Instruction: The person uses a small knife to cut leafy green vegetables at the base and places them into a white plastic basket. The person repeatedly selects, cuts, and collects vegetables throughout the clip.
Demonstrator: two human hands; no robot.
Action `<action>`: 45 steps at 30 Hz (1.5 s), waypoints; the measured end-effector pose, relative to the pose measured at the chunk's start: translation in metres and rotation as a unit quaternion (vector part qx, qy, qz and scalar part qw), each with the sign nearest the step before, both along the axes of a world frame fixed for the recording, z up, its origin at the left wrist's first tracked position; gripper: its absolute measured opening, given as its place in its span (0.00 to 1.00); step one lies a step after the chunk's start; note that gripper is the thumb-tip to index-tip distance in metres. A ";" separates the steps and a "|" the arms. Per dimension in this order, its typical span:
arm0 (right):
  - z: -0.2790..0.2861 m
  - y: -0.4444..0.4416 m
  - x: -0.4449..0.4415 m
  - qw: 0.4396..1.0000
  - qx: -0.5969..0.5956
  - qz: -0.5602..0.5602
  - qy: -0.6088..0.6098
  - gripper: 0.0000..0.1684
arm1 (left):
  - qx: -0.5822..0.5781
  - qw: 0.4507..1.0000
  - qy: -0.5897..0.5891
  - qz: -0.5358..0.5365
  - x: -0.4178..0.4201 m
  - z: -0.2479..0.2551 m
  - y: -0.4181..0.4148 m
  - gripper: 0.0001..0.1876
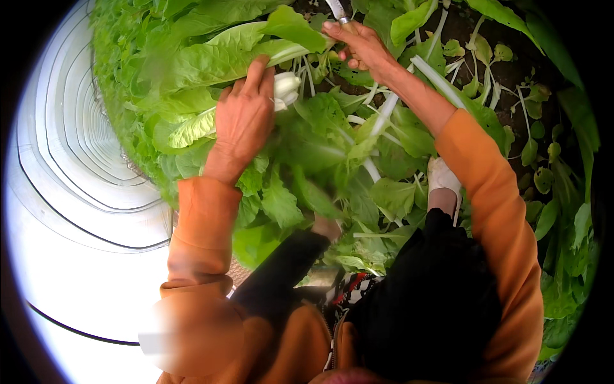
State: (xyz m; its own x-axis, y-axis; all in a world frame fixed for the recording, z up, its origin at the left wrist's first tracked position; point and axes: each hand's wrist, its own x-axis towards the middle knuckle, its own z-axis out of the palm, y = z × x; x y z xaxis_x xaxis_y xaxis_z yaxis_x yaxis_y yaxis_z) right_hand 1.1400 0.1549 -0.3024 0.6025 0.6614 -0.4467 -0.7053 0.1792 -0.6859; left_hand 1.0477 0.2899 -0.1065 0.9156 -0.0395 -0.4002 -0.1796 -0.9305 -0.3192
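My left hand [247, 113] is laid over a leafy green plant, its fingers curled around the lower side of long leaves with pale ribs [211, 62]. Just right of those fingers shows a white, cut-looking stalk base [286, 89]. My right hand [357, 50] grips a knife by its handle; the knife's blade [336, 7] points up and runs out at the top edge of the view. The thumb side of this hand is at the right end of a leaf's pale rib [292, 52]. Whether it also pinches that rib, I cannot tell.
Loose leaves with white stalks [383, 115] lie over dark soil [508, 115] around my feet, one in a pale shoe [442, 174]. Dense leafy plants [139, 96] grow at left, beside a bright ribbed greenhouse-like cover [72, 144]. More greens [561, 288] stand at the right.
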 end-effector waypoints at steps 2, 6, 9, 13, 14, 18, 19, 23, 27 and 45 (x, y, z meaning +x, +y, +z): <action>0.002 -0.002 -0.009 0.992 0.064 0.067 0.080 0.29 | -0.008 1.000 0.006 0.002 -0.009 0.016 -0.015 0.31; 0.018 -0.020 -0.013 0.965 0.168 0.167 0.113 0.29 | 0.008 1.000 0.011 -0.018 -0.028 0.035 -0.022 0.29; 0.016 -0.031 -0.017 0.947 0.210 0.224 0.099 0.29 | 0.010 1.000 0.017 -0.017 -0.038 0.045 -0.022 0.28; 0.027 -0.038 -0.026 0.949 0.142 0.279 0.031 0.27 | 0.003 0.999 0.017 -0.032 -0.050 0.053 -0.030 0.20; 0.032 -0.039 -0.028 0.947 0.120 0.299 0.004 0.26 | -0.001 0.999 0.016 -0.032 -0.056 0.053 -0.031 0.20; 0.034 -0.051 -0.034 0.950 0.073 0.279 -0.117 0.24 | -0.046 0.999 0.025 0.007 -0.062 0.064 -0.040 0.24; 0.038 -0.054 -0.034 0.952 0.069 0.267 -0.131 0.24 | -0.073 0.996 0.030 0.050 -0.065 0.068 -0.041 0.26; 0.053 -0.074 -0.033 0.965 0.131 0.209 -0.093 0.20 | -0.223 0.954 0.022 0.200 -0.078 0.080 -0.040 0.27; 0.049 -0.079 -0.038 0.985 0.156 0.062 -0.045 0.16 | -0.320 0.912 -0.001 0.258 -0.079 0.083 -0.050 0.26; 0.103 -0.080 -0.017 0.964 0.054 0.041 -0.257 0.28 | -0.511 0.689 0.075 0.509 -0.050 0.084 -0.034 0.36</action>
State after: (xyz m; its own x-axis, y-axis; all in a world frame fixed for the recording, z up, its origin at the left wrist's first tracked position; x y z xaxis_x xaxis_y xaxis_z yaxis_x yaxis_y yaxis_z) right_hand 1.1226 0.0745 -0.1992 0.6691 0.7426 -0.0287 -0.2916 0.2268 -0.9293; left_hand 0.9976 0.2562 -0.0225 0.6286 0.2615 -0.7324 0.7720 -0.3241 0.5468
